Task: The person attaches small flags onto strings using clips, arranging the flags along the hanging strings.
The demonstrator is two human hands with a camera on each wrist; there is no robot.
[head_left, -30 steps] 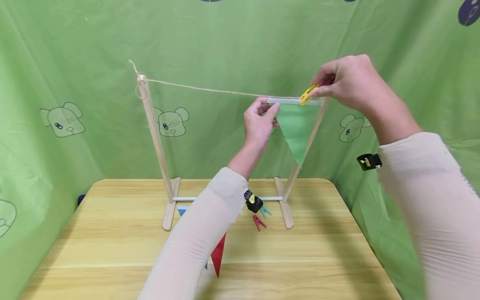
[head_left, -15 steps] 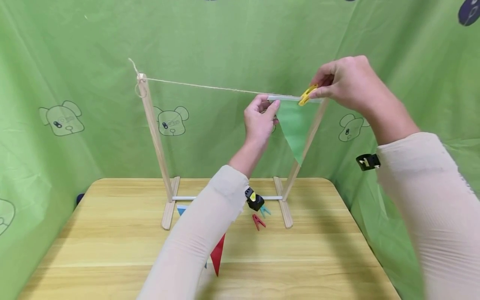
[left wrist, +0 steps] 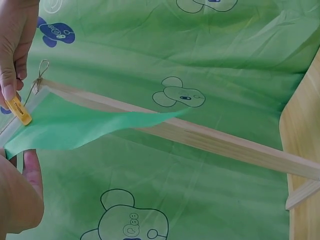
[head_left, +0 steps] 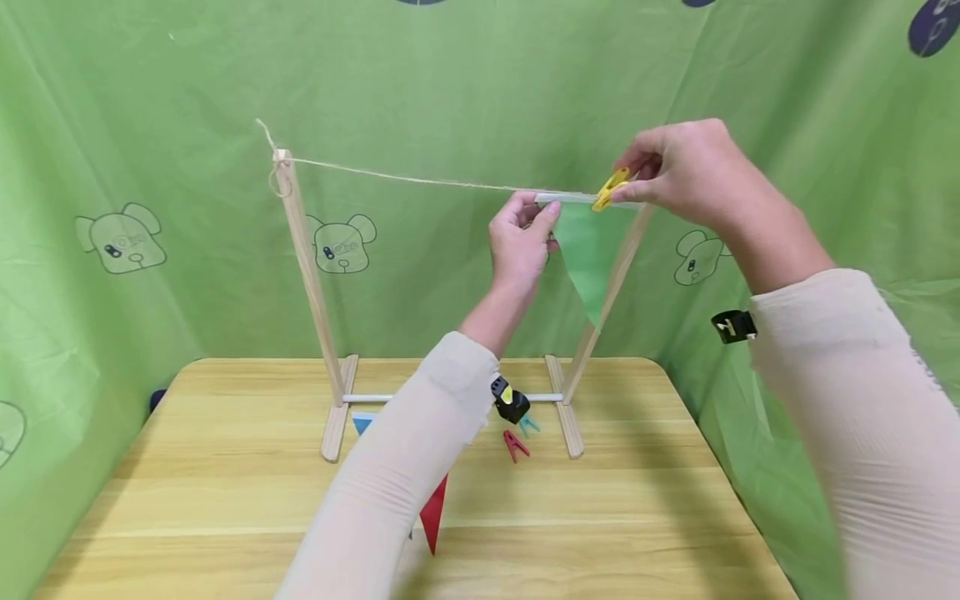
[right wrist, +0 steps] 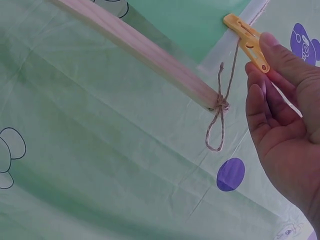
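Note:
My left hand (head_left: 521, 242) pinches the left end of the white top strip of a green triangular pennant (head_left: 588, 254), up at the string (head_left: 420, 179). My right hand (head_left: 686, 162) pinches a yellow clothespin (head_left: 611, 189) between thumb and fingers. The clothespin's tip sits over the white strip, to the right of its middle. In the right wrist view the yellow clothespin (right wrist: 247, 42) straddles the strip and string, with the thumb on its handle end. From the left wrist view the green pennant (left wrist: 95, 125) hangs out from the strip, with the left fingers at its corner.
Two wooden posts (head_left: 307, 275) on feet hold up the string, joined low by a white rod (head_left: 367, 398). On the table (head_left: 187, 475) lie a red clothespin (head_left: 515, 446), a teal clothespin (head_left: 528, 423), a red pennant (head_left: 433, 512) and a blue pennant (head_left: 362, 422), partly behind my left sleeve.
My right hand with the yellow clothespin has shifted slightly left and down. The green pennant's lower tip has swung a little left and up. My left hand stays at its corner.

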